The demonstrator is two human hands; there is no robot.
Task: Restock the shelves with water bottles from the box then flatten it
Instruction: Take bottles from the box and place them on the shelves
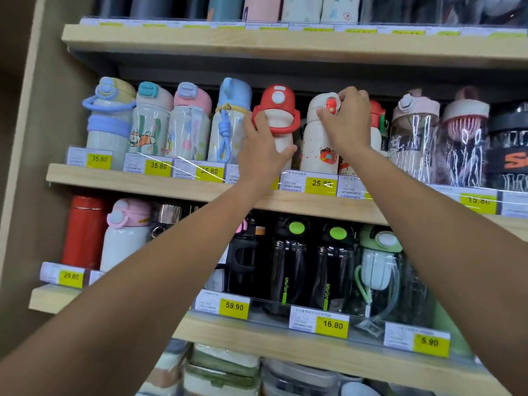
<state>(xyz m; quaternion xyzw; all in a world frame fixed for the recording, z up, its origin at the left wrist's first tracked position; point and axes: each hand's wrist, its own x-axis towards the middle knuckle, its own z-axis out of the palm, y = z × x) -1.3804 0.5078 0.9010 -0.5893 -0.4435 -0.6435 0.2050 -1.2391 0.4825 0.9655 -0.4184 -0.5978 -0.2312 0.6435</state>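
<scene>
Both my arms reach up to the middle wooden shelf [143, 182]. My left hand [261, 148] wraps the body of a cream bottle with a red lid and red handle [278, 110], which stands upright on the shelf. My right hand [348, 121] grips the top of a cream bottle with a red button lid and a ladybird print [317, 144], right beside the first one. Both bottles stand in the row with other children's bottles. The box is not in view.
Pastel bottles [154, 121] fill the shelf to the left, clear wrapped bottles [414, 132] to the right. The shelf below holds a red flask [83, 230] and black bottles with green buttons [291, 258]. Yellow price tags [321, 182] line every shelf edge. A wall closes the left side.
</scene>
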